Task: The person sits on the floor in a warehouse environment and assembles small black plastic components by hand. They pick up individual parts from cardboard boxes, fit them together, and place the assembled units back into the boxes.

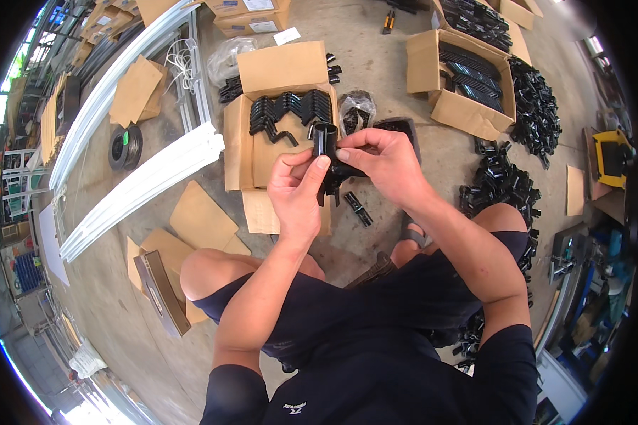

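In the head view, the left hand point(298, 188) pinches an upright black tubular fitting point(325, 145) at the frame's centre; the right hand point(388, 164) grips its side. White lettering point(295, 409) marks the dark shirt point(404, 386), lower centre; white labels point(264, 27) sit on cartons point(232, 25), top; a green sticker point(126, 137) tags a black spool point(133, 150), left.

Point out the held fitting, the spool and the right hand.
Fitting point(325, 144): head view, on its upright tube.
Spool point(126, 149): head view, near its visible middle.
Right hand point(391, 164): head view, on its back.
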`<state>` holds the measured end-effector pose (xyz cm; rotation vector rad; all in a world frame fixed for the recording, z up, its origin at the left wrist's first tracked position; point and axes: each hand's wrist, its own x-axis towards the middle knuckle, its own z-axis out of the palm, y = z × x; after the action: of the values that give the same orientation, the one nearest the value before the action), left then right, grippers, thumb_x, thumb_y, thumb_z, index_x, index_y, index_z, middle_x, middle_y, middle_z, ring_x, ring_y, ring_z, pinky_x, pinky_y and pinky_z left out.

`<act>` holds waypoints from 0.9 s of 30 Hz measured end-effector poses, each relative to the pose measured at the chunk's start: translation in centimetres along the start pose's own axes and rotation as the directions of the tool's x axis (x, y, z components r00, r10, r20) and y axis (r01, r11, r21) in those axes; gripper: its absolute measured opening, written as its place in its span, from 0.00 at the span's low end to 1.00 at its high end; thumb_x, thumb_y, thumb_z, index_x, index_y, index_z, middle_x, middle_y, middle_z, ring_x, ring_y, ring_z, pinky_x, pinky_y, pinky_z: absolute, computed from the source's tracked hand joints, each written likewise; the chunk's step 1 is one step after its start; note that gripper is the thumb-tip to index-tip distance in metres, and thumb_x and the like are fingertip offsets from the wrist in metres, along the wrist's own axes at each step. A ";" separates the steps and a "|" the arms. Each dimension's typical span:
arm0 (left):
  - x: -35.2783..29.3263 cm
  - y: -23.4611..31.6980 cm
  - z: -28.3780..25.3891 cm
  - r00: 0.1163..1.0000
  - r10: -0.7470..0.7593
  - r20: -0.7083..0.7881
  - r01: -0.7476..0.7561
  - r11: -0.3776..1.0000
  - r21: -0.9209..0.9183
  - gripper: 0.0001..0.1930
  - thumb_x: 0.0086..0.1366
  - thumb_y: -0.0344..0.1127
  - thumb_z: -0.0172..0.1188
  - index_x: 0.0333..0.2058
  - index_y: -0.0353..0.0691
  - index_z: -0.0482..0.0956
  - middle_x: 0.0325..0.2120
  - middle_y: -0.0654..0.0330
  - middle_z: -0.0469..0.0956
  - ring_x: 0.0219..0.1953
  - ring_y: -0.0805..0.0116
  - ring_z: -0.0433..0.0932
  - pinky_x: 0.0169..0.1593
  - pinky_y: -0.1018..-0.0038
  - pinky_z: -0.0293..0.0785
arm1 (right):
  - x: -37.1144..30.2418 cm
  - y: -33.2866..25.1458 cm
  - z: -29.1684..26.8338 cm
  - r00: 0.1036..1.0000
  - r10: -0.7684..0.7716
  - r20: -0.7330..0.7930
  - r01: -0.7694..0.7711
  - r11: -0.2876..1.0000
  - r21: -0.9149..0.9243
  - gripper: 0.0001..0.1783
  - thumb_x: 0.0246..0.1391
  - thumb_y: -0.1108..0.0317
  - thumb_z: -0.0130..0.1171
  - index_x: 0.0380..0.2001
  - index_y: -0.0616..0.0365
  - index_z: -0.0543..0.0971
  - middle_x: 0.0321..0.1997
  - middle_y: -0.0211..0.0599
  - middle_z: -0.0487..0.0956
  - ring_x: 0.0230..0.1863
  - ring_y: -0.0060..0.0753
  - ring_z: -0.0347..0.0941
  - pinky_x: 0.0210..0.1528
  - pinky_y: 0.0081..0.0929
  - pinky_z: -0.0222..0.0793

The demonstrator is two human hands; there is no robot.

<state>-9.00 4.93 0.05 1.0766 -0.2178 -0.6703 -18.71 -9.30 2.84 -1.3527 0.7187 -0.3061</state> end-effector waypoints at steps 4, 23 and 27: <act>-0.4 0.1 0.0 0.998 0.010 -0.067 -0.005 0.996 0.084 0.11 0.67 0.21 0.66 0.46 0.32 0.77 0.40 0.55 0.85 0.39 0.77 0.82 0.46 0.80 0.78 | 0.1 1.6 0.8 0.997 -0.063 -0.046 0.064 0.998 0.027 0.08 0.58 0.71 0.70 0.38 0.65 0.86 0.30 0.28 0.84 0.30 0.14 0.73 0.32 0.18 0.69; -0.4 1.4 0.4 0.999 -0.001 0.043 0.000 1.000 0.029 0.09 0.69 0.23 0.66 0.45 0.32 0.78 0.39 0.59 0.85 0.39 0.81 0.80 0.42 0.83 0.76 | -1.0 0.3 1.2 0.998 -0.064 -0.029 0.067 0.991 0.115 0.03 0.63 0.78 0.63 0.39 0.64 0.82 0.36 0.24 0.81 0.37 0.13 0.73 0.41 0.15 0.69; -0.5 1.3 0.3 0.998 -0.005 0.057 0.007 1.000 -0.026 0.08 0.69 0.23 0.66 0.44 0.32 0.78 0.40 0.59 0.85 0.41 0.81 0.81 0.45 0.82 0.78 | -1.3 0.7 1.6 0.998 -0.034 -0.058 0.038 0.997 0.070 0.04 0.65 0.74 0.63 0.38 0.64 0.82 0.34 0.22 0.79 0.35 0.14 0.69 0.40 0.16 0.65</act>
<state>-9.00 5.46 1.40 1.0342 -0.2543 -0.7081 -18.83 -7.19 2.67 -1.2947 0.7247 -0.3968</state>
